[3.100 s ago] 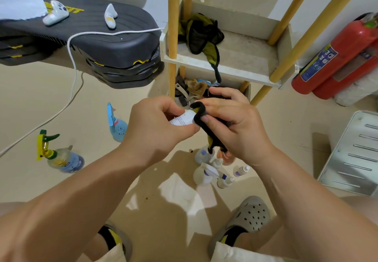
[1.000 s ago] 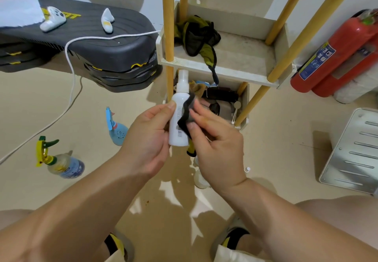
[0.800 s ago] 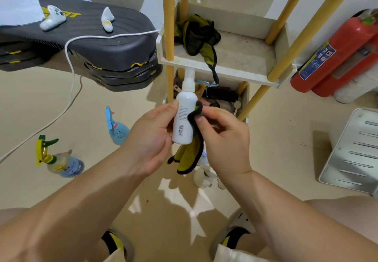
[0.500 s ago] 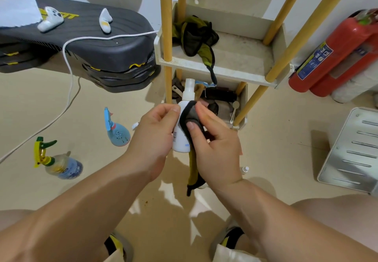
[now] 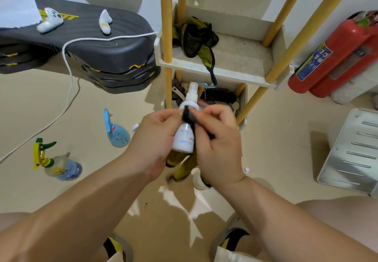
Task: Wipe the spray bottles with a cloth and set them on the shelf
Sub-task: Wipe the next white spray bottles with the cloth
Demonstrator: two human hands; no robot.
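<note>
Left hand [image 5: 152, 139] grips the white spray bottle [image 5: 185, 134] upright so it stays put, while the right hand [image 5: 219, 142] pinches the dark cloth [image 5: 189, 118] against its neck, presumably wiping. The shelf [image 5: 231, 57] waits just beyond; more bottles lie off left.

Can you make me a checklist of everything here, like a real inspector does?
Surface: beige floor, a few dark specks near the feet.
Job's things: white bottle being wiped with the cloth; blue bottle and yellow-trigger bottle on the floor; shelf has no bottles on its upper tier.
Clutter: second cloth on the shelf; small bottle partly hidden under the hands.
Grips: left hand holds the white bottle; right hand pinches the cloth.
Cables: white cable runs off the black board onto the floor.
Surroundings: fire extinguisher, metal tray.
</note>
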